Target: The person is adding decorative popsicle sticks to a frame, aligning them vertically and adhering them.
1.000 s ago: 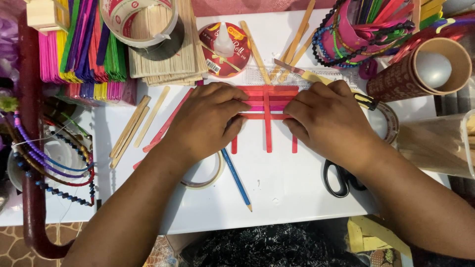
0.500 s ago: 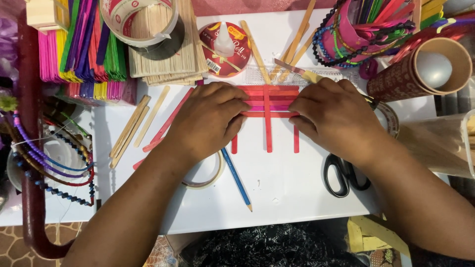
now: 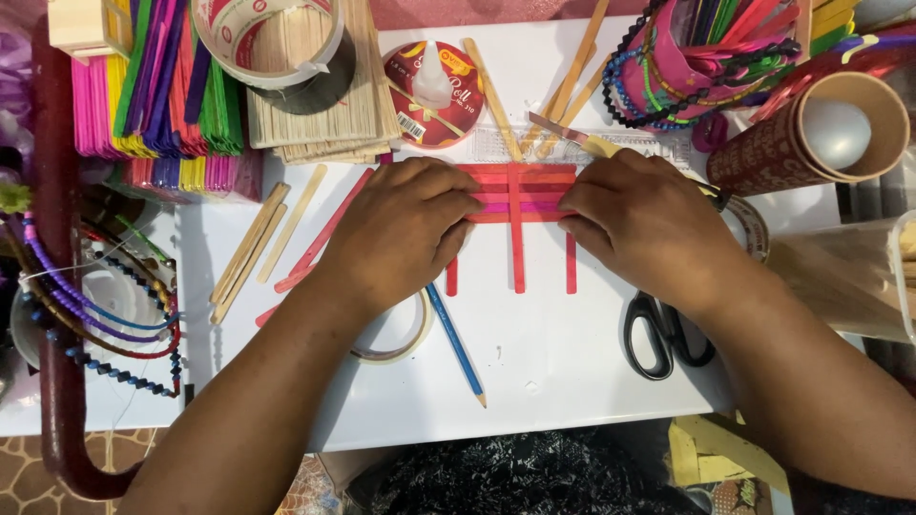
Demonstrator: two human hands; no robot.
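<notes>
Head view, left to right. Stacks of coloured craft sticks (image 3: pixel 153 86) lie at the far left of the white counter (image 3: pixel 563 401), with a tape roll (image 3: pixel 277 43) on a pile of plain wooden sticks (image 3: pixel 367 105) beside them. Loose plain sticks (image 3: pixel 250 250) lie near the left forearm. Left hand (image 3: pixel 401 234) rests palm down, fingers together, pressing the left end of a red and pink stick panel (image 3: pixel 520 205); a blue pencil (image 3: pixel 456 345) and a clear tape ring (image 3: pixel 396 336) lie just under that hand. The panel sits mid-counter between both hands, three red sticks projecting toward the person. A glue bottle (image 3: pixel 434 81) stands beyond it. Right hand (image 3: pixel 649 224) presses the panel's right end, its grip flat and closed on the sticks. Black scissors (image 3: pixel 663 334) lie near the right wrist.
</notes>
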